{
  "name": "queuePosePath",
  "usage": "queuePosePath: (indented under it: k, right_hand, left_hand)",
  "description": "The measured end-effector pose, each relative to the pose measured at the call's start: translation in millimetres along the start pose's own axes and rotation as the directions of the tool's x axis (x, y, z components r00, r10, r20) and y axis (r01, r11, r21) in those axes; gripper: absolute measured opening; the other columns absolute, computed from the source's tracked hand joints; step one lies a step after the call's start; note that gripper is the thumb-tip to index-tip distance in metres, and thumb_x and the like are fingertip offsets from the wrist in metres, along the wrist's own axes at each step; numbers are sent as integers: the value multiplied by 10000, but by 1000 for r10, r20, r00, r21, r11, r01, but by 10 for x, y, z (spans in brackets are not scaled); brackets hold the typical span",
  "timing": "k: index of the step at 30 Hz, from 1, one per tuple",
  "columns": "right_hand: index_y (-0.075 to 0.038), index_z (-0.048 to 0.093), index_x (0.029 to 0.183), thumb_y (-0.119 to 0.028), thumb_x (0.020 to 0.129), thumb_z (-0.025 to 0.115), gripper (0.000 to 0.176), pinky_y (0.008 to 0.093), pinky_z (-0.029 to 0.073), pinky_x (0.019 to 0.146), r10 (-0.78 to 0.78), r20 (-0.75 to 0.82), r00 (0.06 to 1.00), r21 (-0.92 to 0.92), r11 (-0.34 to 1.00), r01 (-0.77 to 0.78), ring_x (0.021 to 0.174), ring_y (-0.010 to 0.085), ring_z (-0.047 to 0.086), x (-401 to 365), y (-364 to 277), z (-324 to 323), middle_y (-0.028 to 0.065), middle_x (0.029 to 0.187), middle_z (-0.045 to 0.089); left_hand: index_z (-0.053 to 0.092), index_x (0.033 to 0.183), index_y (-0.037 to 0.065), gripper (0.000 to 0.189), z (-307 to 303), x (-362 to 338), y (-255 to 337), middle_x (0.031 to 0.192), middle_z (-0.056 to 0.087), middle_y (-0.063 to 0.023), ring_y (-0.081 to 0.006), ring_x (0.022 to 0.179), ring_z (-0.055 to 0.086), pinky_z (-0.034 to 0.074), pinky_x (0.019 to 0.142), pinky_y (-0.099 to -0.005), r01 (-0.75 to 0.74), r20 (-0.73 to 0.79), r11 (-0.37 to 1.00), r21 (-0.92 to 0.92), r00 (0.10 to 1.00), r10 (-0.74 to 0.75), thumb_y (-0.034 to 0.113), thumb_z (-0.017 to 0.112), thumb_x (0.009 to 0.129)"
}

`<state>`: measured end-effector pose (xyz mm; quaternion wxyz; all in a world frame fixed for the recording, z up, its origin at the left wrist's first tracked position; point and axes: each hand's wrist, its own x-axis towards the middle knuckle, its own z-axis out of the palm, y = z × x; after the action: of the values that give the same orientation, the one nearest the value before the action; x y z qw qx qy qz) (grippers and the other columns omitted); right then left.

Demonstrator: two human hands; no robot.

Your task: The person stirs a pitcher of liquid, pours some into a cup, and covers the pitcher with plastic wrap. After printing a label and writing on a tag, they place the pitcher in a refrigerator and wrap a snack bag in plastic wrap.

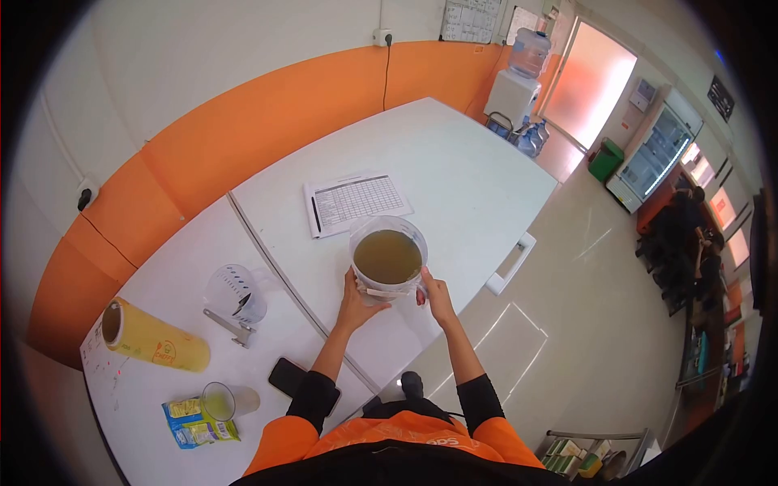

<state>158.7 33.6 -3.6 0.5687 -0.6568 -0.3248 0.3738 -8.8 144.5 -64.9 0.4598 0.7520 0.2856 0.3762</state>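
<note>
From here I can see a water dispenser (510, 91) topped by a big clear bottle (530, 55) at the upper right, with a green bin (606, 160) near a glass-fronted fridge (655, 152). A printed table sheet (361, 200) and a dark pen (316, 214) lie on the white table (462, 174), above centre. A yellow roll (162, 338), a dark phone (287, 377) and bright packets (190, 429) sit lower left.

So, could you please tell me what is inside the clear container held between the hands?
The clear container holds a murky, greenish-brown liquid. Only its surface shows; the bottom, and anything that might lie beneath the surface, cannot be seen.
</note>
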Motion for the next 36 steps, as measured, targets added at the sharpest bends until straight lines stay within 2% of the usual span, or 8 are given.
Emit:
queuePosePath:
  k: [4,10,13,19,25,28,33,36]
  right_hand:
    - [-72,462,457,-615,866,403,682,247,314,496,4,-4,1000,4,1000,-4,469,109,413,-11,-9,12,15,452,430]
    - [-79,450,447,-612,868,403,681,248,308,479,5,-15,1000,-5,1000,-5,458,104,407,12,38,16,10,442,419]
    - [-83,448,440,-606,867,415,676,249,303,463,-4,-28,1000,7,1000,5,446,101,403,10,20,27,10,434,414]
    - [-98,423,420,-580,869,446,659,248,280,429,-12,-81,997,58,998,17,409,98,374,1,49,70,4,413,392]
    - [-115,392,415,-571,872,449,648,250,261,418,-34,-73,997,62,997,39,400,91,353,17,69,66,-4,410,375]
    - [-114,393,423,-561,877,449,639,249,257,414,-55,-56,997,74,995,60,401,89,349,6,61,54,-6,414,376]
    - [-108,416,457,-529,884,462,601,239,251,405,-121,-135,983,139,980,140,399,82,348,-18,62,124,-8,428,389]
    - [-111,423,482,-525,888,454,581,228,247,397,-134,-240,962,185,966,180,388,74,345,21,148,160,-12,425,386]
  left_hand:
    - [104,1373,15,1228,26,51,61,1349,220,-188,-344,1249,313,358,1011,-441,-39,-151,999,11,988,40,292,896,476]
    - [10,1377,33,1325,-2,52,100,1390,105,-178,-341,1290,244,283,1064,-464,-29,-177,999,12,984,31,316,907,442]
    - [2,1380,48,1358,-215,189,487,1388,113,-174,-354,1288,242,246,1075,-494,-176,-215,969,172,953,211,358,906,416]
    - [31,1360,30,1344,-404,355,710,1367,144,-193,-366,1277,250,265,1056,-502,-286,-196,941,183,927,320,353,911,397]
    - [34,1385,78,1286,-371,181,312,1387,145,-173,-361,1251,309,289,1044,-487,-124,-149,981,151,978,146,329,896,464]
    - [87,1393,82,1052,-470,103,-133,1359,240,-167,-333,1237,344,313,1028,-467,5,-75,992,123,997,5,179,813,638]
    - [293,1357,84,504,-530,302,-205,1336,381,-113,-245,1222,388,328,1015,-378,247,10,774,-582,955,-297,259,474,920]
    - [329,1362,64,598,-441,607,-77,1397,357,-81,-201,1265,355,286,1038,-365,303,118,719,-625,948,-297,492,297,946]
